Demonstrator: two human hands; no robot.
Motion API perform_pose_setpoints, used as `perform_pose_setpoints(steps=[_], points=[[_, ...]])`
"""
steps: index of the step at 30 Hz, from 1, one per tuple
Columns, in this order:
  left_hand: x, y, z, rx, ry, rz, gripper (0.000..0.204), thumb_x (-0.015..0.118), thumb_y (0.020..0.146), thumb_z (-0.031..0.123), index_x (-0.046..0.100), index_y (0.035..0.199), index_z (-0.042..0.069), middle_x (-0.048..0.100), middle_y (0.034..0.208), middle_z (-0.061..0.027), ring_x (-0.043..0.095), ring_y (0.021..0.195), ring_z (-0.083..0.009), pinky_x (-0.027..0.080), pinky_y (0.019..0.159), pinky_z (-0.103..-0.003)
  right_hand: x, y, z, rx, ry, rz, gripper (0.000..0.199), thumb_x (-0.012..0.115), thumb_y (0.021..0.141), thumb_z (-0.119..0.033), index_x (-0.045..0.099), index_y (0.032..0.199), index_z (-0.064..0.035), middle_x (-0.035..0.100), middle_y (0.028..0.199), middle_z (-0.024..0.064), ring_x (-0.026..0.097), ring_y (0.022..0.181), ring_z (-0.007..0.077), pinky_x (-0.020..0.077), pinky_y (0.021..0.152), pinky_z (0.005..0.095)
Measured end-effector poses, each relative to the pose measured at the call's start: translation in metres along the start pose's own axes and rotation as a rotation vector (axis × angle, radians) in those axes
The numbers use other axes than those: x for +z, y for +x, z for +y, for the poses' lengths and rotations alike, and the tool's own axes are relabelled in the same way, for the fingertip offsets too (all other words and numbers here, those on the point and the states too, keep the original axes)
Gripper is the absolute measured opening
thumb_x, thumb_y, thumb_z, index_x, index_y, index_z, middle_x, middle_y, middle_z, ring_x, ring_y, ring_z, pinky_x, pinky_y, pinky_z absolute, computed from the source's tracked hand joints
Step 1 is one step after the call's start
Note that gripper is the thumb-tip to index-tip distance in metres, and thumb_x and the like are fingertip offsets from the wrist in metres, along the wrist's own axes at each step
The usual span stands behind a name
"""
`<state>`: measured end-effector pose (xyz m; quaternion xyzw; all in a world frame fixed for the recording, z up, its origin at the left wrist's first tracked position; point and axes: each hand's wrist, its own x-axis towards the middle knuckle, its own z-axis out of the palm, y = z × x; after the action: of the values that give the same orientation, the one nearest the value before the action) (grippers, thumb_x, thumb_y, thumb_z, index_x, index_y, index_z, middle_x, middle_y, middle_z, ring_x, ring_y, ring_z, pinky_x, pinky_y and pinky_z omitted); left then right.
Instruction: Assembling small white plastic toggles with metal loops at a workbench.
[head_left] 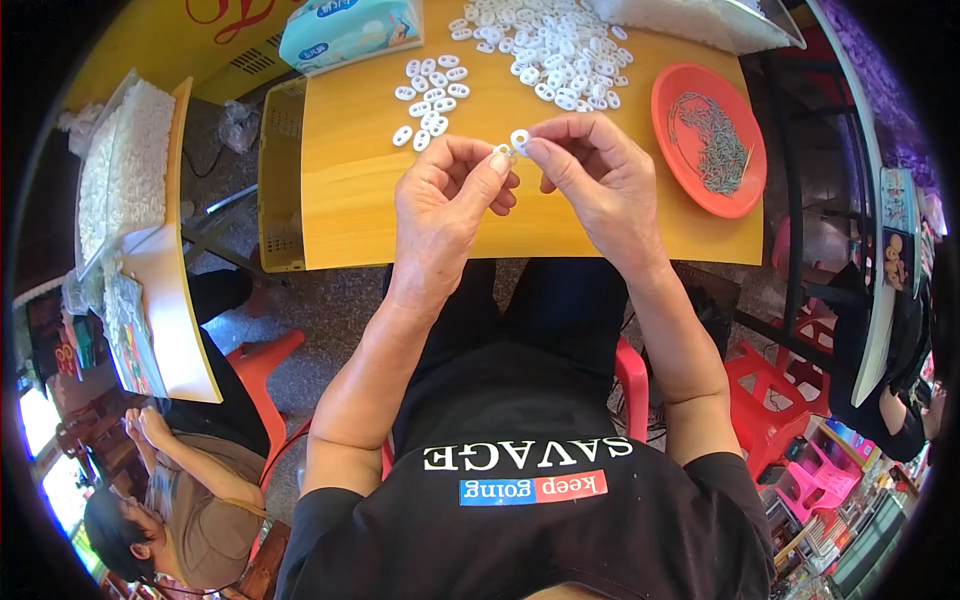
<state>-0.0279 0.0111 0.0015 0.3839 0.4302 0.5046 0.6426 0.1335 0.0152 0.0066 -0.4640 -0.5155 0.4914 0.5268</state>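
Observation:
Over the table's near half, my left hand (445, 205) is closed in a pinch at a small white plastic piece with a hole (503, 149), partly covered by the thumb. Right beside it, my right hand (603, 180) pinches a white oval plastic piece (520, 137) between thumb and forefinger. The two pieces nearly meet; whether they touch or are joined I cannot tell. Beyond my left hand lies a loose group of white two-holed oval pieces (437, 94). A large heap of similar pieces (570, 55) is spread at the far middle.
A red plate (672, 140) with thin grey metal pins (715, 150) sits at the right of the yellow table (360, 205). A tissue pack (350, 35) and a white tray (770, 25) stand at the far edge. At the lower left, another person (200, 500) sits near a second table (180, 320).

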Motion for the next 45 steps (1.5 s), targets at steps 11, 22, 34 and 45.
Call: perform_pose_setpoints(steps=[11,22,34,45], points=[[0.000,-0.002,0.001,-0.043,-0.029,-0.020,0.015,0.065,0.094,0.012,0.061,0.098,-0.002,0.068,0.083,-0.0112,0.064,0.070,-0.0150,0.051,0.066,-0.026,0.006,-0.006,-0.003,-0.025,-0.042,0.002,0.014,0.067,0.091,-0.004,0.064,0.102,0.0038,0.069,0.092,0.0057,0.061,0.075,0.0070,0.0511,0.065,0.0204],[-0.003,-0.004,-0.013,0.159,-0.010,-0.083,0.018,0.067,0.094,0.014,0.061,0.105,0.001,0.061,0.108,-0.0078,0.059,0.093,-0.0114,0.049,0.079,-0.025,-0.002,-0.007,0.008,0.202,0.406,-0.085,0.024,0.066,0.092,-0.009,0.058,0.111,0.0044,0.067,0.096,0.0102,0.064,0.078,0.0115,0.0547,0.070,0.0267],[-0.008,-0.020,-0.023,0.204,-0.133,-0.283,0.042,0.056,0.100,0.035,0.060,0.123,0.001,0.050,0.134,-0.0115,0.056,0.089,-0.0083,0.045,0.072,-0.021,0.010,-0.012,-0.002,0.392,0.680,-0.285,0.070,0.068,0.091,-0.010,0.027,0.147,-0.0018,0.064,0.097,0.0090,0.063,0.079,0.0130,0.0549,0.071,0.0282],[-0.018,-0.023,-0.022,0.188,-0.209,-0.214,0.024,0.059,0.098,0.018,0.063,0.113,0.000,0.061,0.117,-0.0113,0.055,0.114,-0.0188,0.048,0.081,-0.026,0.023,-0.016,-0.001,0.392,0.738,-0.330,0.066,0.067,0.092,-0.010,0.031,0.146,-0.0028,0.064,0.099,0.0079,0.061,0.087,0.0111,0.0521,0.076,0.0244]])
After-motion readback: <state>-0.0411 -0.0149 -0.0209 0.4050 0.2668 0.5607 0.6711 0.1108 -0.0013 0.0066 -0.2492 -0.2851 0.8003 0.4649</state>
